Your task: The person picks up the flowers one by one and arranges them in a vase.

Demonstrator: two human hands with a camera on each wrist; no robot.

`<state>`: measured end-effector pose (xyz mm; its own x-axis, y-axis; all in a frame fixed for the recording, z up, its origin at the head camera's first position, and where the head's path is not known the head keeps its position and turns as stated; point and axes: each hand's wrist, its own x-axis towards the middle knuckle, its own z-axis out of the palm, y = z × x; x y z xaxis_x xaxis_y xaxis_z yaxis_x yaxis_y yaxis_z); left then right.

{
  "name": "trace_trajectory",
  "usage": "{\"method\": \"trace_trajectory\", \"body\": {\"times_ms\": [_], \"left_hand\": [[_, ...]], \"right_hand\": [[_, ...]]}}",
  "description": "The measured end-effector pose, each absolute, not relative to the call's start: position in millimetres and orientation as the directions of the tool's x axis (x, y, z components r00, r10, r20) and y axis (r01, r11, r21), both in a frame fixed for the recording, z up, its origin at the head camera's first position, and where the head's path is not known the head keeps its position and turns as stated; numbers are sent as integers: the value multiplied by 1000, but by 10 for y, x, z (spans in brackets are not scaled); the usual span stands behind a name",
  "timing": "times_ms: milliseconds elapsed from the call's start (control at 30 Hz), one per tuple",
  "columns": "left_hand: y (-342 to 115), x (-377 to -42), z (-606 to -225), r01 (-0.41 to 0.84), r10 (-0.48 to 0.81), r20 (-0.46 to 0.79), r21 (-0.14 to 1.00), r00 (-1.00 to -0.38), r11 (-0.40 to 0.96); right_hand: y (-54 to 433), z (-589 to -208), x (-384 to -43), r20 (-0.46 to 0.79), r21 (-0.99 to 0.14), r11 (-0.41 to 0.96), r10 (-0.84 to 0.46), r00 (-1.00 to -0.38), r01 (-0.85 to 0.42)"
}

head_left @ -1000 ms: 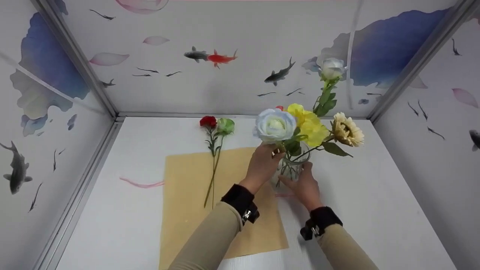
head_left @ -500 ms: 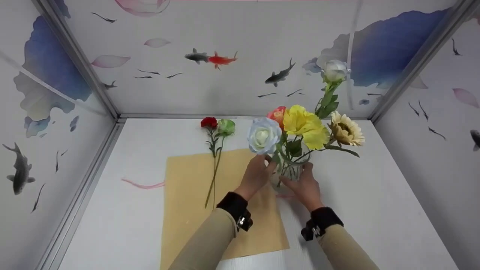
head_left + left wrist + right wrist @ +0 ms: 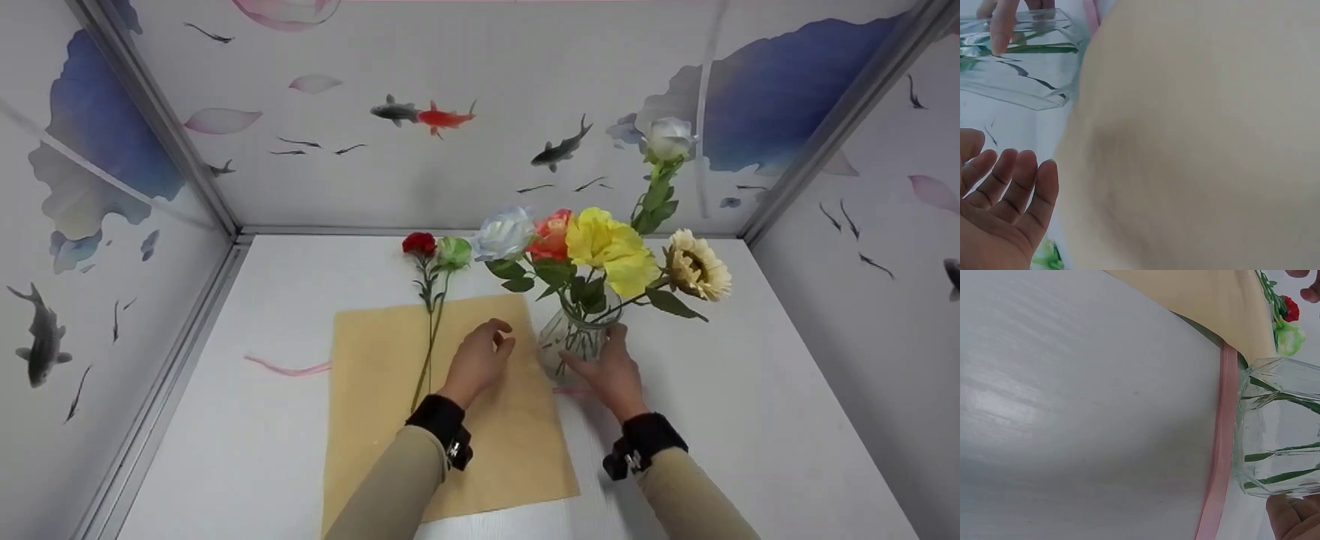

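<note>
A clear glass vase (image 3: 551, 351) stands right of centre, and my right hand (image 3: 613, 379) grips its right side with thumb and fingers. Green stems show through the glass in the right wrist view. The vase bears a pale blue rose (image 3: 502, 234), a coral rose (image 3: 551, 236), a yellow flower (image 3: 611, 246), a cream sunflower (image 3: 697, 266) and a tall white rose (image 3: 669, 139). My left hand (image 3: 478, 361) hovers over the brown paper (image 3: 517, 450), apart from the vase. Its fingers are loosely bent around nothing, as the left wrist view also shows.
A red carnation (image 3: 418, 244) and a green flower (image 3: 453, 253) lie left of the vase, their stems across the paper. From beneath the paper runs a pink ribbon (image 3: 289, 370), also visible near the vase base. Printed panels (image 3: 480, 172) enclose the white table (image 3: 210, 450).
My left hand has let go of the pale blue rose and drawn back left and down. The rose has tipped left, uncovering the coral rose. My right hand stays on the vase.
</note>
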<state>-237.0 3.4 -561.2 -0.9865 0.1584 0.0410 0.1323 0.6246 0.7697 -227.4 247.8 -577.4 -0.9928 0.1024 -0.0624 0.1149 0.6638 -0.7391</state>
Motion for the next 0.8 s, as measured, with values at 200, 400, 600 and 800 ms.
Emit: {"method": "trace_trajectory", "body": {"times_ms": [200, 400, 600, 800], "left_hand": [[-128, -2377, -5699, 80, 99, 18, 742, -995, 666], [-277, -2363, -5733, 53, 46, 29, 712, -999, 700], [-415, -2365, -5785, 26, -2, 40, 668, -999, 744], [-552, -2375, -5851, 16, -39, 69, 650, -997, 760]], "right_hand": [[2488, -5773, -2272, -65, -740, 663, 97, -993, 113], [2492, -5763, -2268, -74, -758, 641, 92, -993, 116], [2491, -5755, -2257, -99, -772, 621, 94, -991, 136], [2488, -5758, -2254, -91, -767, 628, 95, -991, 131]]}}
